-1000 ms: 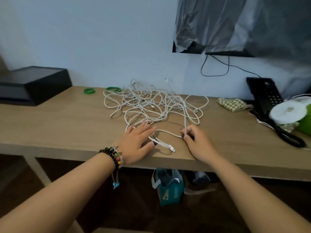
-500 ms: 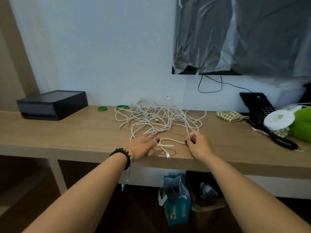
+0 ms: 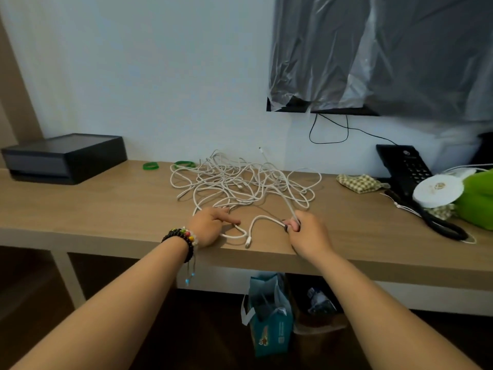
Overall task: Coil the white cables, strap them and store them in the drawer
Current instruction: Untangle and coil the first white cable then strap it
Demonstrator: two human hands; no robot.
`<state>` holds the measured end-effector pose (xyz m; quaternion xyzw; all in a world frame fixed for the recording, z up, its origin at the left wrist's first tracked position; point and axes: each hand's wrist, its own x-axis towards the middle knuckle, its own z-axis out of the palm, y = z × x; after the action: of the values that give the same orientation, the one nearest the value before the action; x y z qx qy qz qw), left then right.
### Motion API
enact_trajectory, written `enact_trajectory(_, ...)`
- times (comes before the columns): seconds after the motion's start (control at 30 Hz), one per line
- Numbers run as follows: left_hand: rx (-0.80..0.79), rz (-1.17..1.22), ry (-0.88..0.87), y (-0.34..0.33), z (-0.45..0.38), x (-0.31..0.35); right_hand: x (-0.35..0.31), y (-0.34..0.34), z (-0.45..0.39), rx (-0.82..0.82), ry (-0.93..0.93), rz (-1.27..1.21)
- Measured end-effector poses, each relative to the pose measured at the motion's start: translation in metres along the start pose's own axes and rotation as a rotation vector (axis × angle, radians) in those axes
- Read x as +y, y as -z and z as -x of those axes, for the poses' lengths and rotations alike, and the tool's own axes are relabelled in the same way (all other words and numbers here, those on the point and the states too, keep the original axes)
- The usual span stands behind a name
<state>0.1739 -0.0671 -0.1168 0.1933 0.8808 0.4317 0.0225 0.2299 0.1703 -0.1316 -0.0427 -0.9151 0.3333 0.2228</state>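
The right hand [image 3: 306, 233] pinches one strand of the white cables [image 3: 240, 182] between thumb and curled fingers, seemingly to draw a single lead free. The left hand [image 3: 210, 225] rests on the wooden surface [image 3: 93, 209], forefinger extended and pressing the same strand's loose end, whose plug [image 3: 248, 242] lies near the front edge. The rest sits tangled just behind both hands. Two green straps [image 3: 165, 165] wait beside the pile; a black drawer box [image 3: 64, 157] stands far left

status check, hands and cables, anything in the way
Right hand pinches one white cable. Left hand rests on its loop, fingers loosely curled. Cable pile still tangled, nothing strapped. No obstruction.
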Motion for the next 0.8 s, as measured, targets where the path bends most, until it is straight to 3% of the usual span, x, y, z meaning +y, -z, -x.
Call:
enact_trajectory(0.27, -0.047, 0.234, 0.027, 0.0, 0.004, 0.004, -0.006, 0.004, 0.004, 0.03, -0.036, -0.001)
enact_trajectory(0.37, -0.05, 0.146, -0.012, -0.002, 0.003, -0.001, -0.006, 0.007, 0.005, 0.048, -0.089, -0.096)
enact_trajectory(0.5, 0.071, -0.085, -0.081, 0.0, -0.001, 0.001, -0.012, 0.017, -0.003, 0.158, -0.196, -0.39)
enact_trajectory(0.67, 0.183, -0.288, -0.222, -0.009, -0.001, 0.004, -0.027, -0.003, -0.022, 0.054, -0.284, -0.778)
enact_trajectory(0.8, 0.118, -0.264, -0.193, -0.009, -0.012, 0.007, -0.036, -0.017, -0.043, 0.045, -0.306, -0.965)
